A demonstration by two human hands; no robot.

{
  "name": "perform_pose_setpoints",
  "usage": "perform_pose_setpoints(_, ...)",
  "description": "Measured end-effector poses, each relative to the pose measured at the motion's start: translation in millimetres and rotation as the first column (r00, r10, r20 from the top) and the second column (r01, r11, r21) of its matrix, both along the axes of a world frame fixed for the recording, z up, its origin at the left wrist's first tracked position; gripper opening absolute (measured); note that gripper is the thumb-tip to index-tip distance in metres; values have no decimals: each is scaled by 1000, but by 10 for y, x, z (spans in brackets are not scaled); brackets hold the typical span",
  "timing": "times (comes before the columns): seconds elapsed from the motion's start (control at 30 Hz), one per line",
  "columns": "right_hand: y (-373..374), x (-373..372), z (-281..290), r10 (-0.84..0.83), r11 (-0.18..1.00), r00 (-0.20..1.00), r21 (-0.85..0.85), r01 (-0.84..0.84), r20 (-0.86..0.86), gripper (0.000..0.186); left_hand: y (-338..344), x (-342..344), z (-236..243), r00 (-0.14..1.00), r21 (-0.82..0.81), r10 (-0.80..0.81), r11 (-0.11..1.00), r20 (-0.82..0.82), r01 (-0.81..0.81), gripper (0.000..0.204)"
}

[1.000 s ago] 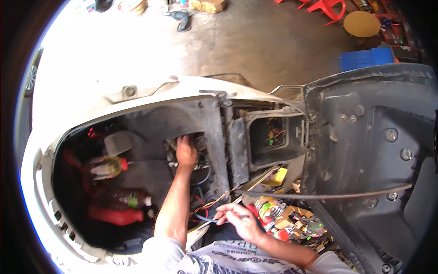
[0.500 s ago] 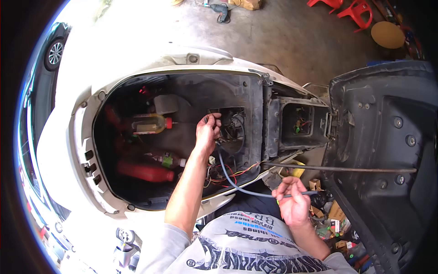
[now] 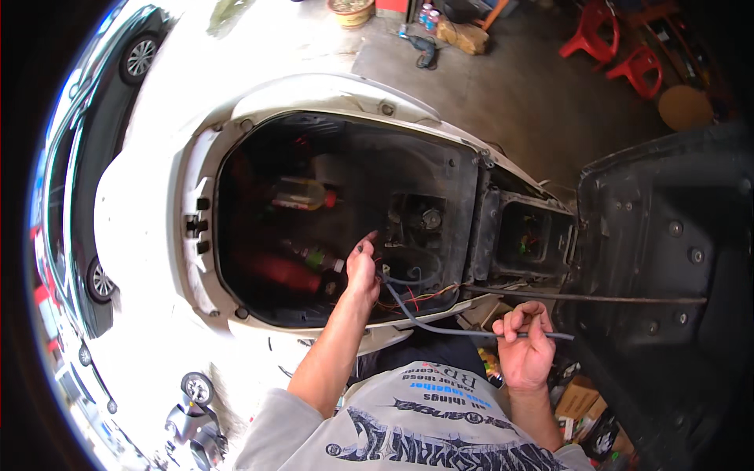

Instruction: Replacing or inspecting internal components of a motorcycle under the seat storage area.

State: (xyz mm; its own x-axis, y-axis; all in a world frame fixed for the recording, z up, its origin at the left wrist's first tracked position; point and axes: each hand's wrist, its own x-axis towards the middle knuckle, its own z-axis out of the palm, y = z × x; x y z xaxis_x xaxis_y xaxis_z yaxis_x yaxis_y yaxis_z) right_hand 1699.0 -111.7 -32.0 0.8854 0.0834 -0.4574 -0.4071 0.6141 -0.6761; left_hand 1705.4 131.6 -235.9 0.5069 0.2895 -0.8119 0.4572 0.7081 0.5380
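Observation:
My right hand (image 3: 526,345) pinches a thin grey hose (image 3: 440,330) near its free end, at the right of the scooter's white body. From there the hose sags leftward into the black under-seat compartment (image 3: 353,149), where part of it curls near my left hand (image 3: 363,271). The fingers of that hand are closed, and a small dark bit shows at the fingertips; what it is I cannot make out. Red and yellow wires (image 3: 428,297) lie beside the hose. Beyond my left hand is an opening (image 3: 416,216) in the compartment floor, with metal parts inside.
Inside the compartment lie a bottle of yellowish liquid (image 3: 302,194), a green-labelled bottle (image 3: 320,259) and a red container (image 3: 287,271). The raised seat (image 3: 652,235) stands at right, a dark rod (image 3: 589,297) reaching to it. A drill (image 3: 424,51) and red chairs (image 3: 591,35) are beyond.
My left hand has drawn back from the floor opening toward the compartment's near side. My right hand still holds the hose. The whole view has shifted.

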Motion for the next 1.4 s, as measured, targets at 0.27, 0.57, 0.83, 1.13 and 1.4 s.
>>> perform_pose_setpoints(0.27,-167,-107,201,131,976,991,171,-135,30,24,-171,-387,254,995,-47,66,996,-71,-70,38)
perform_pose_setpoints(0.57,-507,-304,234,247,965,951,-136,-224,187,26,195,-923,1045,867,-270,341,929,364,-252,31)
perform_pose_setpoints(0.83,-488,-428,197,437,885,877,-272,-378,199,29,542,-2338,1492,479,-265,682,688,552,-675,22)
perform_pose_setpoints(1.13,-228,-656,-23,804,585,591,-277,-762,71,37,205,-3896,1338,211,-216,822,371,529,-903,24)
perform_pose_setpoints(1.4,208,-790,-41,788,608,613,-225,-761,54,34,288,-4708,1017,-43,-318,881,124,472,-940,27)
